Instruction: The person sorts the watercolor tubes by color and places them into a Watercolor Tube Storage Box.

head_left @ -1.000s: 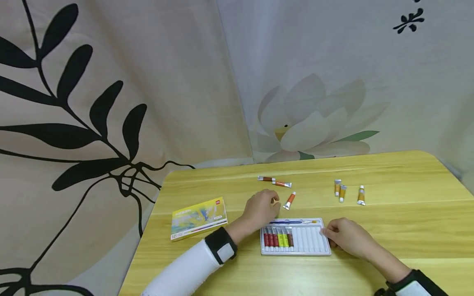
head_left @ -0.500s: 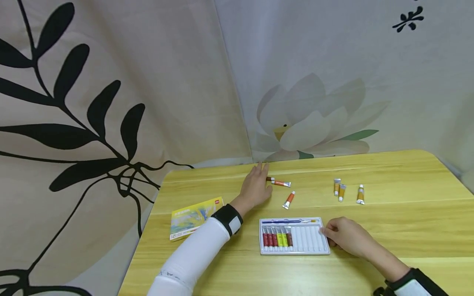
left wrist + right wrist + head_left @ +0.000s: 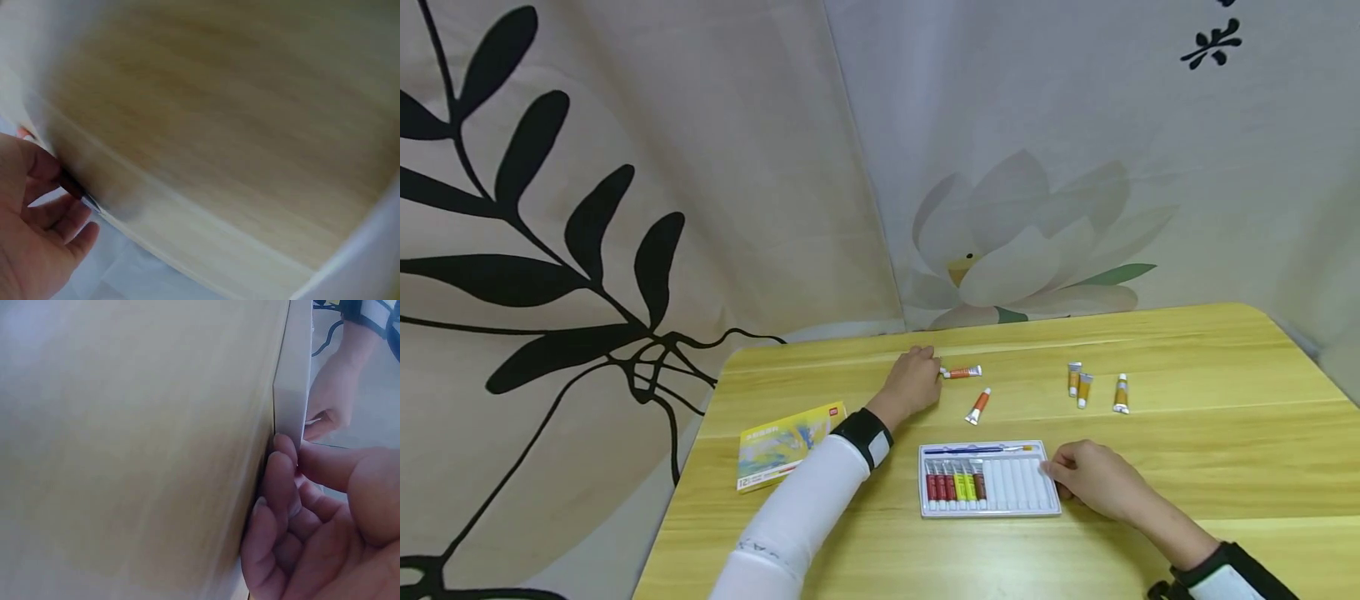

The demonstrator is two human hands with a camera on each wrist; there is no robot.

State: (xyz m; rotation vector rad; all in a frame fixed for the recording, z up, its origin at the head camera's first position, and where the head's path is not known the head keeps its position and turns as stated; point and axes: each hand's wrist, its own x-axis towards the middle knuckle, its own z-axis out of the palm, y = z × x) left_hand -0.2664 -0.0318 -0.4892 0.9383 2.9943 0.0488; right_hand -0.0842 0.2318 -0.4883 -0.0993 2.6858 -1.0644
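On the yellow wooden table [image 3: 1187,433], a white paint tray [image 3: 1022,492] (six tubes fill its left slots) is steadied by the right hand [image 3: 1093,479], fingers curled against its right edge. Farther back, the left hand [image 3: 913,383] curls its fingers round a brown paint tube [image 3: 78,190], just beside an orange tube [image 3: 962,372].

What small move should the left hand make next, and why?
Probably lift the brown paint tube that the left hand has closed on at the far edge of the table and carry it to the tray. The tray's right slots are empty, and the right hand steadies its edge.
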